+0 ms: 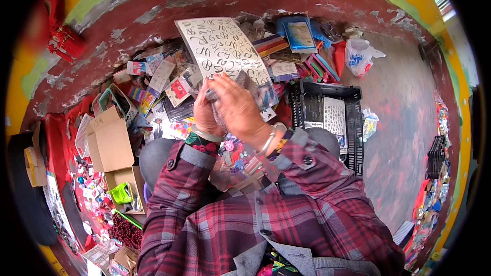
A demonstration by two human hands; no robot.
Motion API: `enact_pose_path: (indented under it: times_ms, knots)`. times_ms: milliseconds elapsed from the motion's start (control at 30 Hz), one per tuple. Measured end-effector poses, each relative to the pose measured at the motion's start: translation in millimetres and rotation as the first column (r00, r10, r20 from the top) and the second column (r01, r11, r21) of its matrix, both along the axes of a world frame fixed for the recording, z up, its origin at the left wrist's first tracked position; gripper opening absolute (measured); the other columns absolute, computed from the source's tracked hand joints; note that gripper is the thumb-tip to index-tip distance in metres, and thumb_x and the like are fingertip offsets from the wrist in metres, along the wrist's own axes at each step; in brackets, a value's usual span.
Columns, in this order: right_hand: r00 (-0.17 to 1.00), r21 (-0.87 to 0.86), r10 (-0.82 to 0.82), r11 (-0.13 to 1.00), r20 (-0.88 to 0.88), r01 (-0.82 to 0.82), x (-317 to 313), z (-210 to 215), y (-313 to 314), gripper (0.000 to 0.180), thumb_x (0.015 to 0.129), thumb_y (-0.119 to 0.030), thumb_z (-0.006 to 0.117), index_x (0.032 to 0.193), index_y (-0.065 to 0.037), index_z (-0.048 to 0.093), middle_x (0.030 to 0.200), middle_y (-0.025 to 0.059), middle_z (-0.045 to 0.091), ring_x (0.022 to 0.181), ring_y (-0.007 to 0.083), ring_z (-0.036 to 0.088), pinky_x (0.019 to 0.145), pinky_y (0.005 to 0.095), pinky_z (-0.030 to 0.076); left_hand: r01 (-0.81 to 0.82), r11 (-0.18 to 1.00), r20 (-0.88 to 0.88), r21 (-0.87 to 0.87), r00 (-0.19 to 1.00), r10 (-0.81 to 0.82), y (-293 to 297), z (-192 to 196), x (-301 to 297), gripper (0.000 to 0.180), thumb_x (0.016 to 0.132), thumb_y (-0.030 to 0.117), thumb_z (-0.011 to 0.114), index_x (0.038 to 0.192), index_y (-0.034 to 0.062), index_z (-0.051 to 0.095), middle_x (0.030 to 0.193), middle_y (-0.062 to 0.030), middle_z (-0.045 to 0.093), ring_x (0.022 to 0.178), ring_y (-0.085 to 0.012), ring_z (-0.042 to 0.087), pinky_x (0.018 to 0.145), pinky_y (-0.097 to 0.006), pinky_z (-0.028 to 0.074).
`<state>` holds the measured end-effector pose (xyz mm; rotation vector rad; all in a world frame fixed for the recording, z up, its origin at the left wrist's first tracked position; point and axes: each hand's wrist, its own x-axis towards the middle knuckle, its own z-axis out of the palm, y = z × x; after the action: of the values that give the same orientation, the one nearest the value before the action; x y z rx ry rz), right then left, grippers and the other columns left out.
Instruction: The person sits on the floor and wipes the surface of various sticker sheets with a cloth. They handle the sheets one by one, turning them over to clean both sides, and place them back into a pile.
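Both my hands meet in the middle, pressed around a grey fuzzy cloth (249,84). My left hand (204,117) is closed, its fingers partly hidden behind the right. Over it lies my right hand (239,110), fingers bent against the cloth. Just beyond my fingers is a long white sticker sheet (217,46) with rows of black curly characters. Its lower part passes behind my hands, and whether a hand grips it cannot be seen. Below my wrists sits a clear plastic bag (232,161) of small colourful trinkets.
A black plastic crate (358,122) with printed sheets stands at right. An open cardboard box (110,145) and a pale basket (123,99) are at left. Packaged goods heap along the peeling red wall (169,7). A white plastic bag (359,55) rests on the grey floor (399,102).
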<state>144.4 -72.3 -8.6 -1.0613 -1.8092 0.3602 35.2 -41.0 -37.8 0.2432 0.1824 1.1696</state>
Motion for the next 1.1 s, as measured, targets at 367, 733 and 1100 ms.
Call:
enact_pose_path:
  times_ms: [367, 733, 1100]
  knots:
    - [0.945, -0.049, -0.326, 0.945, -0.011, 0.325, 46, -7, 24, 0.042, 0.089, -0.013, 0.05, 0.13, -0.01, 0.046, 0.128, 0.0171, 0.05, 0.118, 0.0342, 0.048, 0.099, 0.0418, 0.038, 0.134, 0.991, -0.057, -0.027, 0.989, -0.136, -1, 28, 1, 0.037, 0.092, 0.02, 0.046, 0.124, 0.0004, 0.049, 0.118, -0.0152, 0.058, 0.107, -0.0288, 0.057, 0.095, -0.043, 0.045]
    - [0.927, 0.107, -0.335, 0.941, 0.17, 0.321, 46, 7, 19, 0.041, 0.089, -0.015, 0.051, 0.13, -0.013, 0.05, 0.135, 0.0125, 0.047, 0.128, 0.0283, 0.041, 0.105, 0.0459, 0.027, 0.102, 0.993, 0.105, 0.05, 0.989, -0.107, -2, 38, -2, 0.049, 0.094, 0.024, 0.043, 0.135, -0.002, 0.036, 0.131, -0.0208, 0.049, 0.118, -0.0341, 0.05, 0.1, -0.047, 0.04]
    - [0.888, -0.249, -0.313, 0.939, -0.337, 0.236, 63, -18, 31, 0.041, 0.09, 0.003, 0.04, 0.129, -0.006, 0.048, 0.117, 0.0198, 0.059, 0.106, 0.0311, 0.058, 0.089, 0.0332, 0.044, 0.118, 0.993, 0.132, 0.015, 0.984, -0.119, 3, 36, -10, 0.05, 0.095, 0.025, 0.041, 0.135, -0.0034, 0.034, 0.131, -0.0237, 0.048, 0.115, -0.0391, 0.052, 0.099, -0.052, 0.041]
